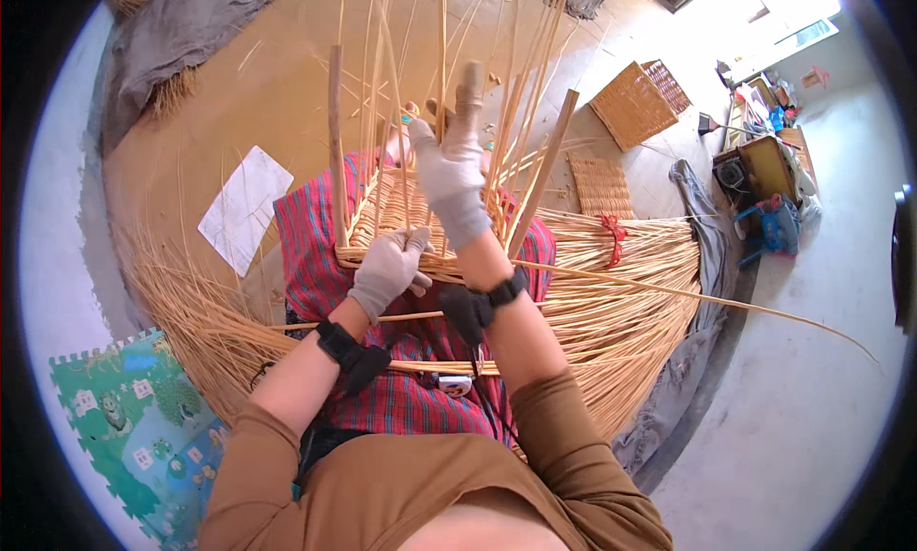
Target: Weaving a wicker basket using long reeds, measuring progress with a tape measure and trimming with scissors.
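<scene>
A partly woven basket base [387, 207] rests on a red plaid cloth [315, 293] over my lap, with tall reed stakes and thicker corner sticks [336, 140] standing up from it. My left hand [390, 269], in a pale glove, grips the near woven edge with thumb and fingers. My right hand [449, 174], also gloved, is raised among the upright reeds right of centre, fingers stretched upward and apart. A long loose reed [707, 298] runs from the near edge out to the right.
Long reed bundles [611, 322] fan around my lap. Woven panels [632, 105] lie ahead right, near a cluttered pile [764, 188]. A white sheet [244, 207] lies left, grey cloth [191, 31] covers material behind it, and a foam mat [115, 408] is at lower left.
</scene>
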`<action>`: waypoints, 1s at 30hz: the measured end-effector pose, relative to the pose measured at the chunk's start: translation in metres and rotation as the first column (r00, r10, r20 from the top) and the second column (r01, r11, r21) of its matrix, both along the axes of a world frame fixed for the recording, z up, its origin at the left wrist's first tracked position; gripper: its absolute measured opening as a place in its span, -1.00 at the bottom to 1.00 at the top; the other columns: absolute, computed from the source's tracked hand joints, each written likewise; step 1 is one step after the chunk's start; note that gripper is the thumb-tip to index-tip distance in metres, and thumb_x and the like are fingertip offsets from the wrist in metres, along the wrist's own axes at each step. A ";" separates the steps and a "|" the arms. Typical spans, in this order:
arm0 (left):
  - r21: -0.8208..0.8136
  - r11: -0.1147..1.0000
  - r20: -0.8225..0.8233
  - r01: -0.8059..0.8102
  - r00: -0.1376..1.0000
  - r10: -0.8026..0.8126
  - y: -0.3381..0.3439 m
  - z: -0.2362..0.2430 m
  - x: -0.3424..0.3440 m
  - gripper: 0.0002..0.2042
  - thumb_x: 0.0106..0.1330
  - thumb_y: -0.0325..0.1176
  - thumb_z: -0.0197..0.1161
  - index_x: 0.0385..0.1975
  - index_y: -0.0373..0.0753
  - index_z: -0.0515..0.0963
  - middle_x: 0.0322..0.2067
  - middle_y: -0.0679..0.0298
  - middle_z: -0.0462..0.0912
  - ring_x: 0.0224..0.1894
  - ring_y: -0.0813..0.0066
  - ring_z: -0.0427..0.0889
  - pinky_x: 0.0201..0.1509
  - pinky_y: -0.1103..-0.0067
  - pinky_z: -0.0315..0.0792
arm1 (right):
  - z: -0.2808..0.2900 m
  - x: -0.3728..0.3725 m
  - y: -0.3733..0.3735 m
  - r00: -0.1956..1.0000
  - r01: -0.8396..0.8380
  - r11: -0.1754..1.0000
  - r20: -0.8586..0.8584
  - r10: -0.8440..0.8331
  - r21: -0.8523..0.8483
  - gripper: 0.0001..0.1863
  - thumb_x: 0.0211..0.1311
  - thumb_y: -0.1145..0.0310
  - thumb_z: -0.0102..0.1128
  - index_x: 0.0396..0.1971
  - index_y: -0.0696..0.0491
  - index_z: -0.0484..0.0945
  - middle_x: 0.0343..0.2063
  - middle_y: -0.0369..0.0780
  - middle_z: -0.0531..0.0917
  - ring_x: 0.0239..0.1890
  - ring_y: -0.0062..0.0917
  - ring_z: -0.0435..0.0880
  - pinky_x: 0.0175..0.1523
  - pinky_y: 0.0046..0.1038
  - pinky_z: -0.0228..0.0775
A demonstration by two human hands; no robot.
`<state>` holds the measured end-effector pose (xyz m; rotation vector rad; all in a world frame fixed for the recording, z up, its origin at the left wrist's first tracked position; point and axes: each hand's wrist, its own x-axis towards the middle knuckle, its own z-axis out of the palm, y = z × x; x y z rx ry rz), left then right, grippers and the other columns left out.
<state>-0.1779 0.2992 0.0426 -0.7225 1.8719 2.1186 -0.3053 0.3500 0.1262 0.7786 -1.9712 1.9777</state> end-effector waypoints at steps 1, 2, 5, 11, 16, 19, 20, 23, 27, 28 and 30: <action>-0.042 0.999 -0.019 -0.004 1.000 0.003 0.001 -0.002 0.000 -0.53 0.63 -0.01 0.13 -0.14 -0.42 0.63 -0.57 0.13 0.68 -0.61 0.33 0.76 -0.64 0.46 0.61 | 0.003 0.010 0.011 0.991 -0.064 0.969 0.101 0.090 -0.239 -0.18 0.41 0.59 0.21 0.61 -0.05 0.14 0.59 -0.03 0.18 0.54 -0.17 0.32 0.44 -0.36 0.33; -0.060 0.998 0.028 -0.001 1.000 0.003 0.001 -0.004 0.000 -0.54 0.62 -0.02 0.14 -0.15 -0.42 0.63 -0.57 0.13 0.68 -0.62 0.32 0.75 -0.65 0.45 0.61 | 0.007 0.019 0.027 0.950 -0.119 0.925 0.230 0.212 -0.361 -0.11 0.49 0.62 0.13 0.67 -0.12 -0.08 0.54 -0.16 0.30 0.55 -0.42 0.25 0.44 -0.40 0.31; -0.084 0.996 0.062 0.015 0.998 -0.010 0.006 -0.013 0.004 -0.56 0.63 -0.05 0.14 -0.18 -0.40 0.64 -0.59 0.13 0.68 -0.63 0.33 0.74 -0.63 0.45 0.61 | 0.015 0.038 0.071 0.886 -0.183 0.973 0.452 0.102 0.140 -0.11 0.44 0.64 0.16 0.66 -0.01 -0.07 0.45 -0.04 0.44 0.46 -0.38 0.41 0.38 -0.46 0.37; -0.412 0.910 -0.195 0.039 0.972 -0.130 0.001 -0.032 0.004 -0.58 0.61 -0.09 0.12 -0.23 -0.39 0.67 -0.51 0.03 0.75 -0.55 0.28 0.79 -0.48 0.37 0.62 | -0.032 0.094 0.064 0.975 0.055 0.946 0.186 -0.120 0.320 -0.12 0.57 -0.03 0.04 0.61 0.22 -0.03 0.54 0.17 0.20 0.58 0.02 0.21 0.58 -0.14 0.10; -0.201 0.980 -0.111 -0.011 0.994 -0.012 0.003 -0.030 0.005 -0.52 0.61 0.01 0.13 -0.13 -0.40 0.64 -0.40 0.11 0.76 -0.56 0.31 0.77 -0.55 0.43 0.61 | -0.089 0.029 0.042 0.902 0.309 0.900 0.206 -0.380 0.309 -0.17 0.65 0.05 -0.05 0.64 0.16 -0.18 0.59 0.09 0.12 0.59 -0.11 0.19 0.60 -0.27 0.07; -0.027 1.000 -0.052 -0.006 0.999 0.005 0.005 -0.017 0.006 -0.50 0.63 0.05 0.10 -0.04 -0.40 0.60 -0.34 0.18 0.73 -0.57 0.34 0.75 -0.62 0.51 0.58 | -0.076 -0.039 0.019 0.804 0.559 0.711 -0.066 -0.592 0.427 -0.06 0.60 0.12 0.12 0.65 0.14 -0.29 0.57 0.08 0.13 0.52 -0.25 0.27 0.58 -0.32 0.08; -0.044 0.999 -0.052 0.014 0.999 -0.016 0.005 -0.013 0.005 -0.50 0.63 0.04 0.10 -0.05 -0.41 0.60 -0.35 0.17 0.73 -0.58 0.34 0.75 -0.62 0.50 0.59 | -0.063 -0.051 0.010 0.793 0.577 0.734 -0.032 -0.608 0.358 -0.02 0.57 0.16 0.17 0.65 0.13 -0.30 0.55 0.06 0.15 0.45 -0.28 0.36 0.54 -0.31 0.17; -0.103 0.995 -0.071 0.013 0.997 -0.021 0.006 -0.009 0.003 -0.55 0.61 -0.02 0.15 -0.16 -0.40 0.61 -0.41 0.16 0.72 -0.59 0.35 0.75 -0.59 0.47 0.61 | -0.025 -0.027 0.011 0.943 0.328 0.943 0.037 -0.331 0.059 -0.08 0.51 0.27 0.27 0.62 0.16 -0.13 0.40 -0.03 0.33 0.23 -0.42 0.50 0.36 -0.33 0.39; -0.106 0.994 -0.090 0.008 0.996 -0.018 0.008 -0.016 0.005 -0.65 0.56 -0.11 0.26 -0.20 -0.35 0.64 -0.47 0.22 0.71 -0.60 0.42 0.74 -0.54 0.50 0.61 | -0.024 0.045 0.097 0.962 0.248 0.957 -0.157 -0.225 0.151 -0.51 0.58 0.32 0.15 0.37 0.14 0.31 -0.16 -0.24 0.52 -0.25 -0.56 0.51 -0.04 -0.41 0.51; -0.101 0.994 -0.050 0.029 0.998 -0.034 0.007 -0.017 0.007 -0.68 0.54 -0.13 0.29 -0.20 -0.34 0.64 -0.49 0.24 0.71 -0.60 0.45 0.74 -0.53 0.51 0.61 | -0.037 0.057 0.121 0.993 0.117 0.989 -0.009 -0.118 -0.096 -0.58 0.60 0.32 0.11 0.32 0.12 0.38 -0.34 -0.31 0.50 -0.42 -0.60 0.47 -0.19 -0.45 0.50; -0.162 0.984 -0.037 0.077 0.996 -0.084 0.005 -0.018 0.008 -0.84 0.57 -0.31 0.26 -0.22 -0.27 0.58 -0.44 0.36 0.63 -0.55 0.55 0.71 -0.49 0.55 0.65 | -0.073 0.093 0.157 0.899 0.156 0.825 0.425 0.111 -0.544 -0.72 0.65 0.25 0.02 0.17 0.06 0.41 -0.61 -0.41 0.36 -0.68 -0.68 0.26 -0.43 -0.52 0.37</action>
